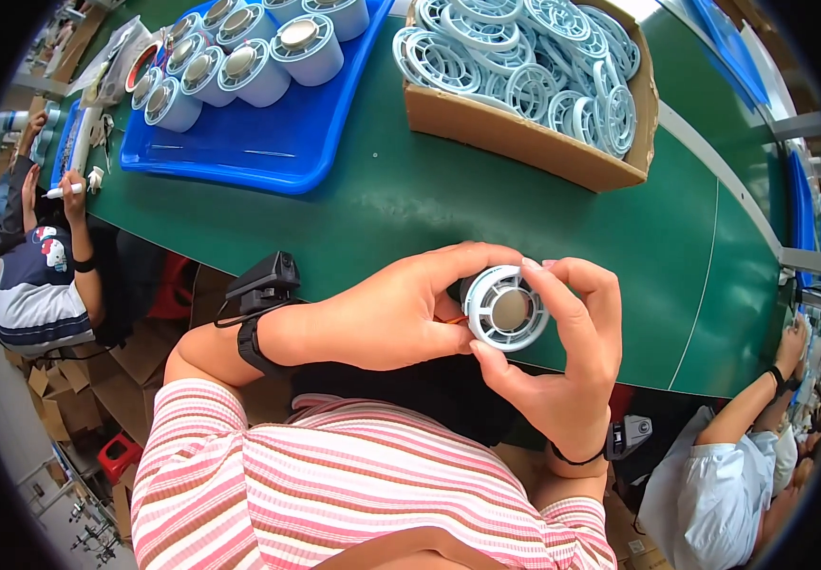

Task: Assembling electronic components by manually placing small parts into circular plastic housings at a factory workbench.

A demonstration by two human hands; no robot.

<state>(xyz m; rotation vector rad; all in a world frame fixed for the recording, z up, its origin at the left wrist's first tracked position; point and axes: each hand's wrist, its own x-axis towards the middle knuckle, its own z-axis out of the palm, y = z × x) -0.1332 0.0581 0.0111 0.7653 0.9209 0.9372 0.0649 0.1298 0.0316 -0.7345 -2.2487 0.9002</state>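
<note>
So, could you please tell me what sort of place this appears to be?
Most likely a factory assembly area: a cardboard box heaped with similar pale-blue rings, a blue tray of lookalike cylindrical units, and other people along the green worktable.

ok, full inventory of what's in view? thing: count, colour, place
Ringed part: one, pale blue with grey centre, between both hands
Blue tray: one, blue, upper left of table
Cylindrical units: about a dozen, pale blue, in tray; some cut off
Cardboard box: one, brown, upper right of table
Rings: too many to count, pale blue, heaped in box
Table: one, green, ahead
Red stool: one, red, lower left floor
Co-workers: several, mixed clothing, both sides
Wrist devices: two, dark, one per wrist
Striped sleeves: two, pink-white-brown, below
Left hand: one, bare, part's left
Right hand: one, bare, part's right
</note>
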